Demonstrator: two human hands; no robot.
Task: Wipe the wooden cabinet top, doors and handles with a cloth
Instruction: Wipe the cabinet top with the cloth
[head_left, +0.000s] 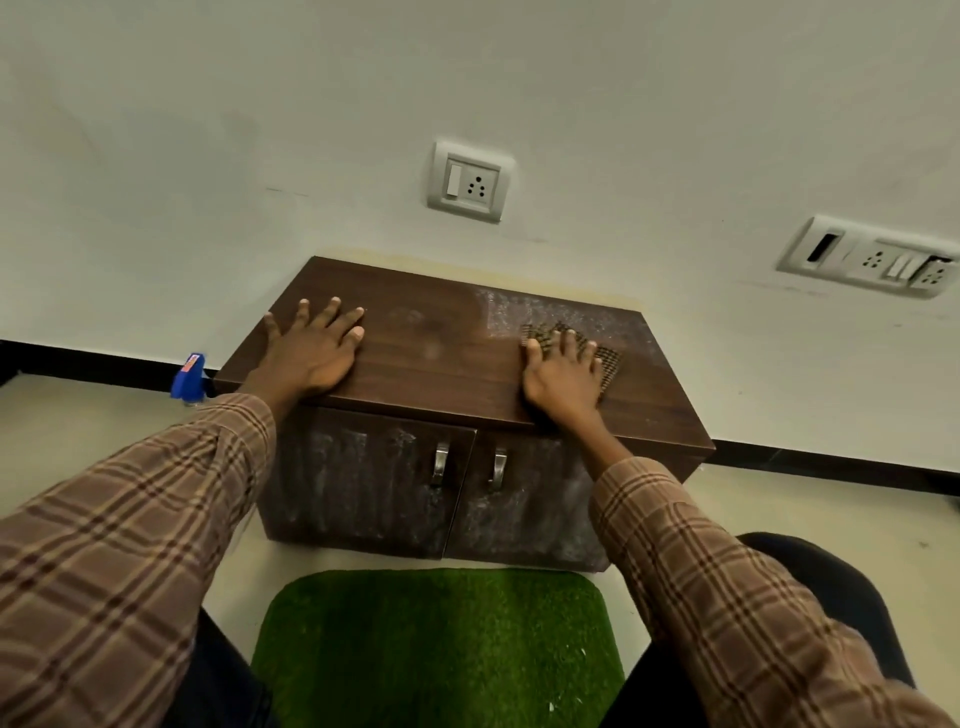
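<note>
A low dark wooden cabinet stands against the wall, its top (441, 358) cleaner on the left and dusty white at the back right. My left hand (311, 348) rests flat on the top's left part, fingers spread. With straight fingers, my right hand (563, 371) presses a brown checked cloth (610, 358) onto the top's right part. Below, the left door (358, 478) and the right door (524, 509) are streaked with white dust. Two metal handles (440, 464) (497, 469) sit where the doors meet.
A blue-topped spray bottle (188, 378) stands on the floor left of the cabinet. A green grass-like mat (436, 644) lies in front of it, between my knees. Wall sockets (470, 181) (872, 257) sit above.
</note>
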